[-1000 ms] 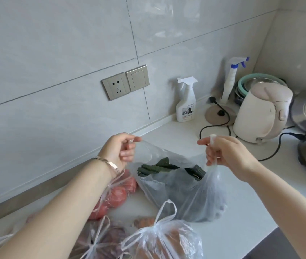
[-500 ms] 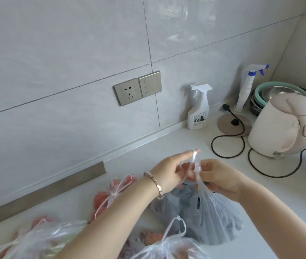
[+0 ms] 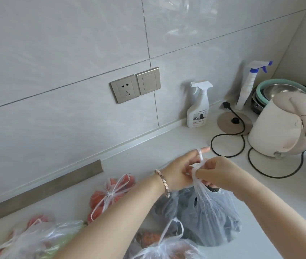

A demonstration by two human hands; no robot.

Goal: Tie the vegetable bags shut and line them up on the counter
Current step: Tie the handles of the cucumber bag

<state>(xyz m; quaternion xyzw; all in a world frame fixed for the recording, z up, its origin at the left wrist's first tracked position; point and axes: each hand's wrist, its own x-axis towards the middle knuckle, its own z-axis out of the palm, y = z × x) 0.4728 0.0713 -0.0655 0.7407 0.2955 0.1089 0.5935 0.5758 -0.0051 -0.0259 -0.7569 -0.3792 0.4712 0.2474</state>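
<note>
A clear plastic bag of dark green vegetables [image 3: 212, 219] stands on the white counter [image 3: 272, 212]. Its two handles are pulled together above it. My left hand [image 3: 181, 170] has one handle strip looped over its outstretched index finger. My right hand [image 3: 216, 171] pinches the other handle right against the left hand. A knotted bag of red tomatoes [image 3: 111, 195] lies to the left near the wall. Another knotted bag with orange-brown produce [image 3: 159, 243] sits at the bottom edge. A further bag [image 3: 36, 238] lies at the bottom left.
At the back right stand a white spray bottle [image 3: 199, 107], a second spray bottle with a blue trigger [image 3: 249, 83], stacked bowls [image 3: 279, 90] and a pale pink kettle [image 3: 286, 124]. Black cords [image 3: 229, 144] loop on the counter. A wall socket [image 3: 125, 88] sits above.
My hands came together from holding the bag's handles wide apart. The handles now cross between my fingers, and the bag's mouth has closed. The view shifted left and down.
</note>
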